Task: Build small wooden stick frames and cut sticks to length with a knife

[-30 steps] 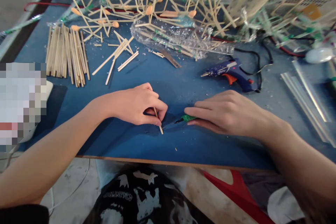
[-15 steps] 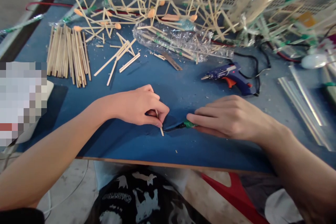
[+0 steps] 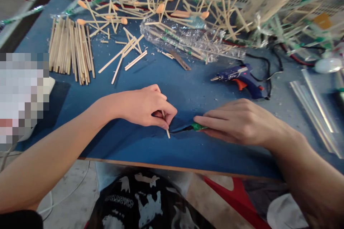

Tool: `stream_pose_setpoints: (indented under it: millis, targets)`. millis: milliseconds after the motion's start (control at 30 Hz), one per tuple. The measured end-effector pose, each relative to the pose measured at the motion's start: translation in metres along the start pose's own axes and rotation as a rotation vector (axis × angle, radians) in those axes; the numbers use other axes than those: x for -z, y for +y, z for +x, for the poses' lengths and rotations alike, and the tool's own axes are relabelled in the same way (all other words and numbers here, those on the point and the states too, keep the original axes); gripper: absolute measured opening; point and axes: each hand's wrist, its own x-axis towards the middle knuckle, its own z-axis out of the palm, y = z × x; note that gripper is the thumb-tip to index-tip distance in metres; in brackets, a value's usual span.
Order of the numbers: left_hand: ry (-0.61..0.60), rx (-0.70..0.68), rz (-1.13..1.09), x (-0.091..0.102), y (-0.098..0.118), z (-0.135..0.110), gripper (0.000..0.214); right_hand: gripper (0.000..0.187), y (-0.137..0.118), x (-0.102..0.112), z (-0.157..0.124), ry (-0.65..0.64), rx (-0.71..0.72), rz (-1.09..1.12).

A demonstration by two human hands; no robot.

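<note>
My left hand [image 3: 150,107] pinches a thin wooden stick [image 3: 168,134] between thumb and forefinger, its short lower end poking out below the fingertips towards the blue table [image 3: 120,145]. My right hand [image 3: 236,121] is closed round the green handle of a craft knife [image 3: 198,126]. The knife's dark, narrow blade points left, its tip right beside the lower end of the stick; whether it touches the wood I cannot tell.
A blue glue gun [image 3: 239,77] lies beyond my right hand. Back left is a bundle of sticks [image 3: 71,50]; stick frames [image 3: 158,7] with orange tips line the back. A metal strip [image 3: 180,60] and clear glue sticks [image 3: 313,114] lie around.
The view has shifted slightly, so the things at the back appear a little further right. Both hands keep their grips, and the blade stays by the stick's end.
</note>
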Motion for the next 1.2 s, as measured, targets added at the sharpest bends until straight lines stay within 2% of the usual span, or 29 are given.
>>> stream_pose_setpoints:
  millis: [267, 467, 667, 867, 1033, 1200]
  targets:
    - [0.017, -0.009, 0.006, -0.001, 0.0, -0.001, 0.015, 0.021, 0.0, 0.0, 0.001, 0.001, 0.001, 0.007]
    - [-0.003, -0.005, 0.014, 0.0, 0.0, 0.0, 0.018, 0.02, -0.006, 0.001, 0.004, -0.003, 0.009, -0.111]
    - [-0.025, 0.003, 0.0, 0.001, 0.0, 0.0, 0.019, 0.021, -0.006, 0.001, 0.004, -0.023, 0.03, -0.139]
    - [-0.027, -0.003, 0.005, 0.0, 0.0, -0.001, 0.016, 0.02, -0.017, -0.004, 0.007, -0.023, -0.032, -0.09]
    - [-0.008, -0.015, 0.018, -0.002, -0.001, -0.001, 0.015, 0.021, -0.022, 0.003, 0.01, -0.038, -0.13, -0.066]
    - [-0.005, -0.014, 0.02, -0.004, -0.002, 0.0, 0.016, 0.021, -0.016, 0.004, 0.009, -0.044, -0.06, -0.08]
